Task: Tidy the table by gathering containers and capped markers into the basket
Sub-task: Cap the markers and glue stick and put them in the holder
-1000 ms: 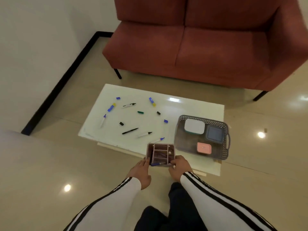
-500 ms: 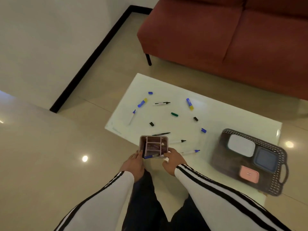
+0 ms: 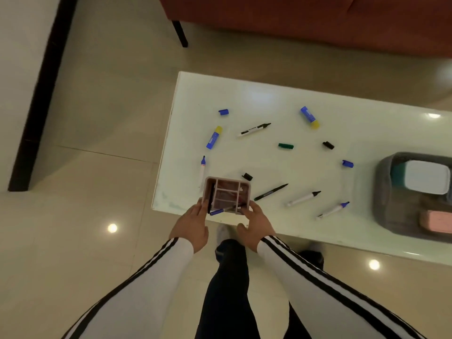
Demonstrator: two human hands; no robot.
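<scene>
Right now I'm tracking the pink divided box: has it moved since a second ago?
Yes. The pink divided box has shifted left along the table's near edge, away from the basket, toward the left corner.

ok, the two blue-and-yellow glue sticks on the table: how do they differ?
The left glue stick lies near the table's left edge with its yellow end pointing away from the person; the right glue stick lies further toward the basket with its yellow end pointing toward the person. The left one tilts up-right, the right one up-left. Both lie flat on the white table, untouched, with blue bodies and one yellow end.
</scene>
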